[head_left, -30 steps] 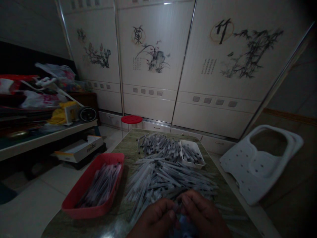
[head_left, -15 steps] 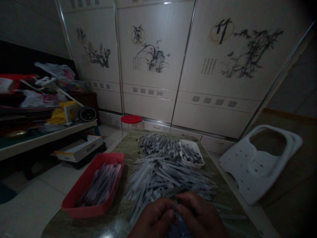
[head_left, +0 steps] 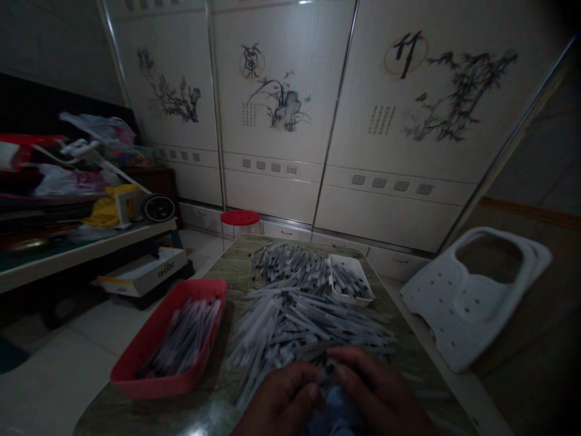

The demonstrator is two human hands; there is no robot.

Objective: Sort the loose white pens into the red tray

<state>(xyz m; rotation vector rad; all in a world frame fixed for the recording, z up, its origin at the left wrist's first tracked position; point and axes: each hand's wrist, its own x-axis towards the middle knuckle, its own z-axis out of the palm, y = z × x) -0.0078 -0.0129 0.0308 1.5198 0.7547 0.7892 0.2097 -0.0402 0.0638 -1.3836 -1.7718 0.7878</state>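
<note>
Both of my hands are close together at the near edge of the table, over the front of a pile of thin translucent tubes (head_left: 313, 318). My left hand (head_left: 284, 396) pinches a small translucent tube with a dark end (head_left: 330, 368) between thumb and forefinger. Closed beside that dark end, my right hand (head_left: 379, 387) has its thumb and forefinger bent toward it; what they grip is partly hidden. Farther back lies a heap of similar tubes with dark ends (head_left: 285, 263). A white tray (head_left: 354, 300) holds more of them. The red basket (head_left: 167, 389) on the left contains pale tubes.
The patterned table (head_left: 254, 418) carries all of this. A red stool (head_left: 240, 217) stands behind it, and a white folded plastic chair (head_left: 472, 303) is to the right. On the left, a cluttered bench (head_left: 91, 245) has an open box (head_left: 145, 275) below it. Sliding cabinet doors (head_left: 281, 194) close off the back.
My right hand has shifted slightly right, away from the left, so the dark end between them shows more clearly. The left hand has hardly moved.
</note>
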